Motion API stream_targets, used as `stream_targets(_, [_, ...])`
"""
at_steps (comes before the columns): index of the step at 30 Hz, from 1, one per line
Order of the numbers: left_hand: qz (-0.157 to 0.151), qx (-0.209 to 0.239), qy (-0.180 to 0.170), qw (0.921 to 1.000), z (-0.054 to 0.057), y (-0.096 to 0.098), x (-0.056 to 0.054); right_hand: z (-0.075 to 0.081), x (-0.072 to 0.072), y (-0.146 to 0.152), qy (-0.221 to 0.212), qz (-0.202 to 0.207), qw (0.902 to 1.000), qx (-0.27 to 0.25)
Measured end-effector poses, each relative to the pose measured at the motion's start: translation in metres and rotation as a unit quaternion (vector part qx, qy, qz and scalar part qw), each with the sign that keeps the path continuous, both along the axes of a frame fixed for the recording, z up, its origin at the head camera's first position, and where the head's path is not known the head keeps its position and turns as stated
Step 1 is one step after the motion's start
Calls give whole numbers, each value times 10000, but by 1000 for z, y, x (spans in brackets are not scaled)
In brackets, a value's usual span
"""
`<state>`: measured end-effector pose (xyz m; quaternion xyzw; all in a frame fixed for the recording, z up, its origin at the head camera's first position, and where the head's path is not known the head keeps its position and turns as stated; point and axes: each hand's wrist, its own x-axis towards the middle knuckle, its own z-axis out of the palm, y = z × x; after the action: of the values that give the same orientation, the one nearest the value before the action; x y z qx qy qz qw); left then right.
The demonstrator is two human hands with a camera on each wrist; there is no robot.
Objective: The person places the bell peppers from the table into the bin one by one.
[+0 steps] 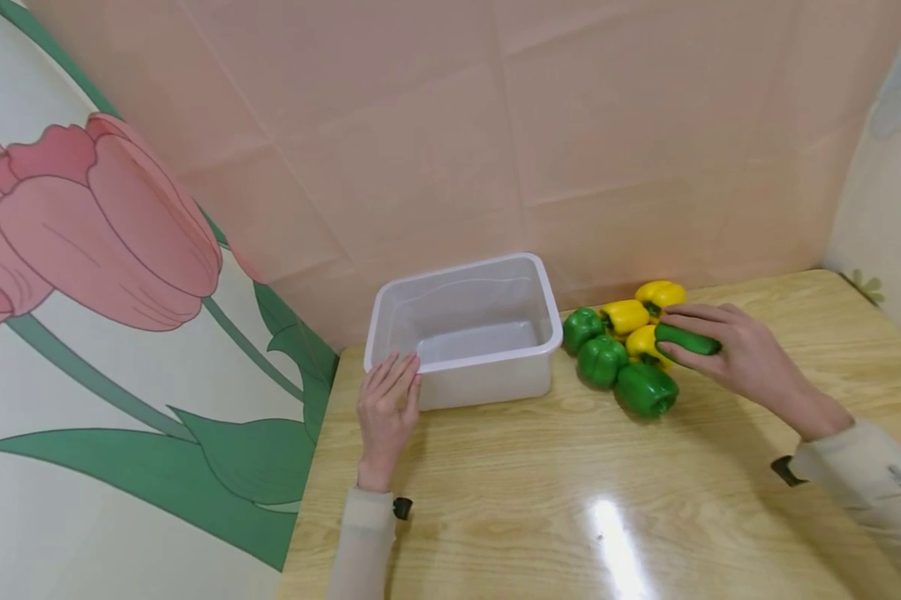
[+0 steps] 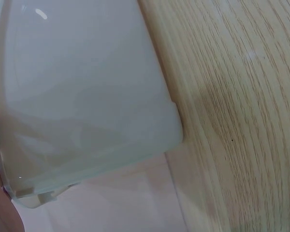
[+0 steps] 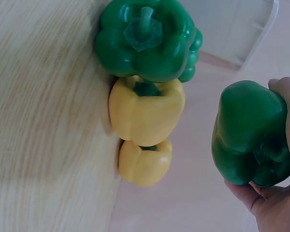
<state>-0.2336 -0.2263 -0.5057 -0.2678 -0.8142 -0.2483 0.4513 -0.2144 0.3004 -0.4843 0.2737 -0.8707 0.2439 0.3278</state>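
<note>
My right hand point(image 1: 753, 358) holds a green bell pepper point(image 3: 249, 130) between thumb and fingers. In the right wrist view the pepper is raised off the wooden table, its stem end turned partly towards the palm. Below and beside it lie yellow bell peppers point(image 1: 625, 317) and more green bell peppers point(image 1: 647, 390), in a close group right of a white plastic bin point(image 1: 488, 385). At the bin's front left corner, my left hand point(image 1: 387, 410) grips the rim, fingers over the edge and thumb along the outer wall. Only a sliver of that hand shows in the left wrist view.
The wooden table point(image 1: 525, 492) has a bright light reflection near its front. A pinkish cloth-like backdrop point(image 1: 435, 167) rises behind the bin and peppers. On the left stands a wall point(image 1: 112, 508) painted with tulips.
</note>
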Motion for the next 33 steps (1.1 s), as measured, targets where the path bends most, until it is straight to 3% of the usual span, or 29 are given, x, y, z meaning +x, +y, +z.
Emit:
stream_targets(18, [98, -13, -96, 9999, -2, -1, 0, 18, -4, -14, 183, 196, 9996, -69])
stream_targets(33, [75, -35, -42, 10000, -2, -1, -1, 27, -11, -23, 780, 314, 9964, 53])
